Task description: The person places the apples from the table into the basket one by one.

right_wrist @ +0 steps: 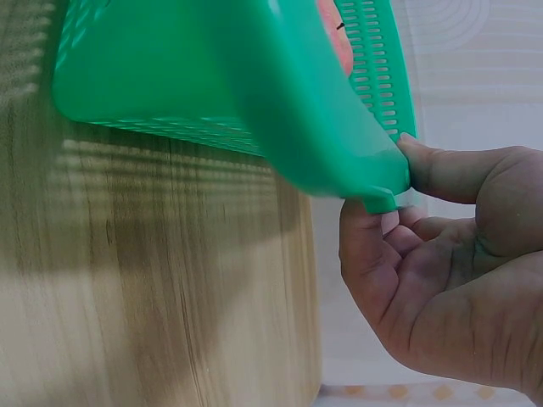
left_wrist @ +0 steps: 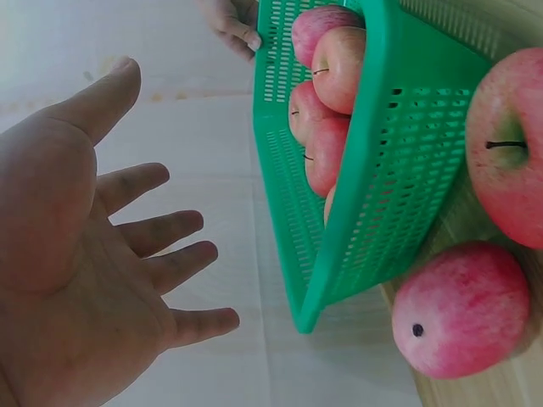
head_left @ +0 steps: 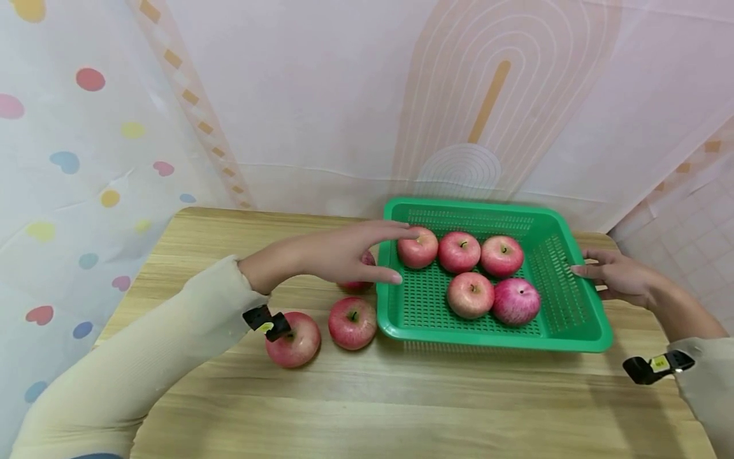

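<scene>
A green plastic basket [head_left: 493,340] with perforated walls holds several red apples [head_left: 470,295]. My right hand [head_left: 625,277] pinches the rim at its right end, thumb [right_wrist: 441,174] on the inner side and fingers curled beneath the lip. Over at the left end, my left hand [head_left: 338,255] hovers with spread, extended fingers. The left wrist view shows its palm [left_wrist: 76,280] bare and apart from the basket wall. Three apples lie on the table left of the basket: one [head_left: 352,323] beside the wall, one [head_left: 294,340] under the left cuff, and one [head_left: 357,286] partly hidden behind the left hand.
The wooden table [head_left: 424,408] backs onto a pale patterned cloth [head_left: 309,95] that also hangs at the left side. Each wrist wears a small black camera strap, one on the left [head_left: 267,322] and one on the right [head_left: 658,366].
</scene>
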Motion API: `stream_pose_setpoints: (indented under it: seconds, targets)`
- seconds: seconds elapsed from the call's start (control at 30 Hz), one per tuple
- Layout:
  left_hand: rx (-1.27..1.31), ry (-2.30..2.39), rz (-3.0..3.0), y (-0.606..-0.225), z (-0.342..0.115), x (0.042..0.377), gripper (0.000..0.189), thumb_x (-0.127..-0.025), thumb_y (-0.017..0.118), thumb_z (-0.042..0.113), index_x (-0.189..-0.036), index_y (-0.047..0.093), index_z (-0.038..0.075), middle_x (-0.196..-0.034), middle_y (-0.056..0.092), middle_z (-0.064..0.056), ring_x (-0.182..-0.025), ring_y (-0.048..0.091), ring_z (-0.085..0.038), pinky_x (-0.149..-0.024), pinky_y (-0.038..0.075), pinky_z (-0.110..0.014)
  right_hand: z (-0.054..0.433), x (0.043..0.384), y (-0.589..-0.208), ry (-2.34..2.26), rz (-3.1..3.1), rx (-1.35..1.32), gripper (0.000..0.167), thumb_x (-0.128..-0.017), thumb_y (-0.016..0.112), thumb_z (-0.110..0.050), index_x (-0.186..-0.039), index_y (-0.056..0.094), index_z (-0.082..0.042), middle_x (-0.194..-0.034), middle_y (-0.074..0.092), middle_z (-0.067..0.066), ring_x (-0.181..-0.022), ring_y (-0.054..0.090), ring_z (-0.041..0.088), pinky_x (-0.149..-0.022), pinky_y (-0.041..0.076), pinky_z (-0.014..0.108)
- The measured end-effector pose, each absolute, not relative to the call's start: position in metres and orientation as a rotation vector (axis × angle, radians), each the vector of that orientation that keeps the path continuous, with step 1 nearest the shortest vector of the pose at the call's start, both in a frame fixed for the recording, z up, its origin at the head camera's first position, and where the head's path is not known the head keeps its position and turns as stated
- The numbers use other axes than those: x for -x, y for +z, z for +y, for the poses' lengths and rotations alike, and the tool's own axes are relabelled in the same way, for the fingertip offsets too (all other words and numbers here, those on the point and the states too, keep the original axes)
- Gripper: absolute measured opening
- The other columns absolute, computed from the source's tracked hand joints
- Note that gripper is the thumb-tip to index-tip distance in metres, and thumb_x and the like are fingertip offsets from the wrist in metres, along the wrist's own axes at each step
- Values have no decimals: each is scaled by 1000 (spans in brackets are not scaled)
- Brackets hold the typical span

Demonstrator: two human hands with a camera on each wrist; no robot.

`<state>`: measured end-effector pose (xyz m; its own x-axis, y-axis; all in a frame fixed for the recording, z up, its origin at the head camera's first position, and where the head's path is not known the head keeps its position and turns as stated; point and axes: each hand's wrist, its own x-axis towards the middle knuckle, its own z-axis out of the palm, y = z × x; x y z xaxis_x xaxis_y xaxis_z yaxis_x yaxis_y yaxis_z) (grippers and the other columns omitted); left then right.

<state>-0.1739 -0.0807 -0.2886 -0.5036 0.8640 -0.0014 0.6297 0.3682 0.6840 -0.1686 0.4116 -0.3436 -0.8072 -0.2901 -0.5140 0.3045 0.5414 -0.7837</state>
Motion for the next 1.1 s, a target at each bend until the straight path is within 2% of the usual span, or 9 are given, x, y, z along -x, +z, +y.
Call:
stream_pose_setpoints:
  seconds: [0.03,0.1,0.2,0.33,0.53,0.9,1.1]
  targets:
    - [-1291,900,2284,-289,-84,172,69,-97,72,30,-156,40,11,-161,37,-7,-122,53,-22,-97,52,-36,411,169,-344,-1262,2170,-11,39,-111,42,-15,-139,33,12,-104,66,2,-94,69,15,-81,60,39]
    - [-1269,893,2316,-290,-90,170,69,-97,72,30,-156,41,11,-161,36,-10,-130,51,-26,-109,44,-40,411,169,-344,-1261,2171,-13,41,-111,42,-14,-140,32,13,-104,66,2,-94,69,15,-81,60,39]
    - [-1243,909,2351,-293,-100,166,67,-97,72,30,-154,44,11,-160,36,-12,-149,32,-26,-120,29,-45,411,168,-343,-1262,2173,-14,40,-111,42,-14,-139,33,12,-104,66,2,-93,69,15,-81,60,39]
    - [-1251,980,2337,-299,-113,163,66,-98,71,29,-154,43,10,-159,38,-5,-148,33,-21,-120,29,-43,410,168,-344,-1271,2169,-14,35,-110,43,-13,-135,37,11,-103,66,2,-93,69,15,-80,60,39]
    - [-1234,1040,2336,-310,-135,156,67,-99,69,30,-157,39,15,-159,40,4,-147,34,-16,-120,29,-43,409,166,-344,-1285,2172,-30,30,-110,44,-13,-132,42,8,-102,67,3,-92,70,16,-80,60,40]
    - [-1030,1097,2409,-328,-171,138,65,-98,70,30,-154,42,15,-157,43,-3,-146,36,-25,-117,31,-54,411,167,-344,-1288,2171,-19,26,-110,45,-14,-129,44,5,-102,66,3,-91,70,16,-80,60,40]
    - [-1011,1142,2404,-339,-183,131,63,-97,72,27,-153,44,18,-154,46,2,-144,40,-21,-116,34,-51,409,167,-343,-1286,2177,-23,26,-110,44,-12,-129,43,5,-102,66,3,-91,69,15,-79,60,39]
